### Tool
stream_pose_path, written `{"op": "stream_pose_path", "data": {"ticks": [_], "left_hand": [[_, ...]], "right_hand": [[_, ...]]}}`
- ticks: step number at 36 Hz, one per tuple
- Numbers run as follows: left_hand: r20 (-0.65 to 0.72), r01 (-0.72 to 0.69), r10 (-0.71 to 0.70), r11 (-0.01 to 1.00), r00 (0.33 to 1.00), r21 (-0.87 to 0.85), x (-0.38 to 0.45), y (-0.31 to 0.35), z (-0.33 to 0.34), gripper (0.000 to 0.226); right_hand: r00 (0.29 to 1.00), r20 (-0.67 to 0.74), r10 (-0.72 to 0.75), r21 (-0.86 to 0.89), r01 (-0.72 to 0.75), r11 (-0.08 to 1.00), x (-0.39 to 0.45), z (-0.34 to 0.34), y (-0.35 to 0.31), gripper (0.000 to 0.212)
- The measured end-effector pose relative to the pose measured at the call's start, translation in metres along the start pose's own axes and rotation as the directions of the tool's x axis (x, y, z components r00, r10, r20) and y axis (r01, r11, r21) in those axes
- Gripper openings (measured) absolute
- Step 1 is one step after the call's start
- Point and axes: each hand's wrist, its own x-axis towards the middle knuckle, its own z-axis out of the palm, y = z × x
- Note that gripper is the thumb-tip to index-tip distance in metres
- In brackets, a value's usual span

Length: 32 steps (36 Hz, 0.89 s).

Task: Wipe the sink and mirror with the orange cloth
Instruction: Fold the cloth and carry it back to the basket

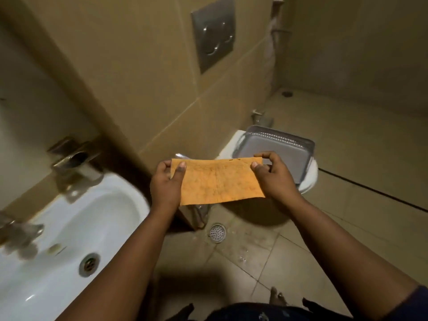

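At the far left the white sink (pixel 69 228) is sitting with its drain (pixel 89 264) and the chrome faucet (pixel 74 158) behind it, and nothing is touching the basin at this moment. The left hand (pixel 165 184) is pinching the left top corner of the orange cloth (pixel 220 180), with the thumb lying on the front face and the other fingers curled behind. The cloth is hanging in the air between the two hands, spread flat, and its long axis is running left to right, well to the right of the sink and above the floor drain (pixel 217 232). The right hand (pixel 273 176) is gripping the right top corner in the same pinching way. Behind it a grey tray (pixel 298 156) is resting on the toilet (pixel 311 172). The mirror is not showing in this view. I judge that the left hand is nearer to the sink, so the cloth has to travel leftward and down to reach the basin.
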Motion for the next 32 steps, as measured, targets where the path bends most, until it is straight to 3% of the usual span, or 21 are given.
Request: {"op": "stream_pose_path", "data": {"ticks": [6,12,23,32], "left_hand": [[0.168,0.025,-0.021,1.000,0.986,-0.017,0.018,0.030,0.111,0.018],[0.328,0.078,-0.084,0.996,0.941,0.033,0.049,0.038,0.189,0.019],[0.531,0.111,-0.216,0.968,0.819,0.224,0.157,-0.017,0.296,0.046],[0.638,-0.041,-0.227,0.926,0.736,0.376,0.223,-0.068,0.376,0.046]], "right_hand": [[0.991,-0.036,0.133,0.072,-0.130,0.989,0.038,-0.091,0.028,0.015],[0.964,-0.074,0.257,0.146,-0.245,0.959,0.085,-0.133,0.055,0.022],[0.883,-0.149,0.444,0.145,-0.425,0.893,0.209,-0.134,0.112,0.032],[0.814,-0.161,0.558,0.030,-0.561,0.827,0.306,-0.118,0.176,0.037]]}}
